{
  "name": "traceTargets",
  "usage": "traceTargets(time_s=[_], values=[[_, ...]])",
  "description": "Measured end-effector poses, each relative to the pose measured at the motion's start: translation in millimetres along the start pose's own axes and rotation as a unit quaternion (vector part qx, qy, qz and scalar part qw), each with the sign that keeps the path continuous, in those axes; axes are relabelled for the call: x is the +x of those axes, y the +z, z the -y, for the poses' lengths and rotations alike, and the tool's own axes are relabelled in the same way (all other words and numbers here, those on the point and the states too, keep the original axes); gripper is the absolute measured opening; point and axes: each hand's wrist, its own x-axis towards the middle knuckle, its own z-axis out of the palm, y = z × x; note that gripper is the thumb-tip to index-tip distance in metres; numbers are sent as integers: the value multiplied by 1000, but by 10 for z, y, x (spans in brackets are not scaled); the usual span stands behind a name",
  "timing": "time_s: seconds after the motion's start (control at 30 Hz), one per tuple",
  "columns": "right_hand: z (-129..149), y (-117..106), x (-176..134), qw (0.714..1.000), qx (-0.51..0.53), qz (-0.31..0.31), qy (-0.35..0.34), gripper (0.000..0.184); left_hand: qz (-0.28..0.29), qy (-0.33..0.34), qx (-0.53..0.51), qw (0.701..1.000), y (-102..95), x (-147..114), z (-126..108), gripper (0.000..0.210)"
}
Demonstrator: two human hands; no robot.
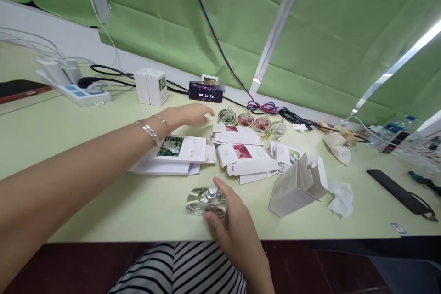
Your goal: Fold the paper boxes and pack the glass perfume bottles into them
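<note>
Near the front edge of the table, my right hand (237,223) grips a round, clear glass perfume bottle (198,201) with a silver neck. My left hand (195,115) reaches across the table with its fingers stretched out and nothing seen in it. Just right of those fingertips is a row of several round perfume bottles: a greenish bottle (226,115), two reddish ones and a clear bottle (278,127). Flattened white cartons with a white-flower picture (186,149) lie under my left forearm. Further flattened cartons with red pictures (246,151) lie beside them. An opened white carton (292,188) stands to the right.
At the back are white boxes (150,86), a phone (206,92) showing a timer, and black cables. A power strip (82,95) sits at the left. Rightward lie crumpled tissue (341,198), a dark elongated pouch (396,190) and plastic bottles. Green sheeting (155,14) covers the wall behind.
</note>
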Motion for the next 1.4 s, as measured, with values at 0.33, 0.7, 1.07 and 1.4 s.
traceTargets(time_s=[0.33,0.7,1.07,1.4], values=[[-3,-21,28,1000,19,-13,-7,44,-38,17,-70,997,-290,-391,-273,30],[7,-13,38,997,82,-3,-4,35,-31,143,-208,967,385,-1528,-592,23],[12,-16,26,994,107,7,7,32,-58,74,-272,958,800,-1683,-629,42],[51,-8,-254,994,31,-101,19,42,-34,106,-276,955,920,-1756,-781,54]])
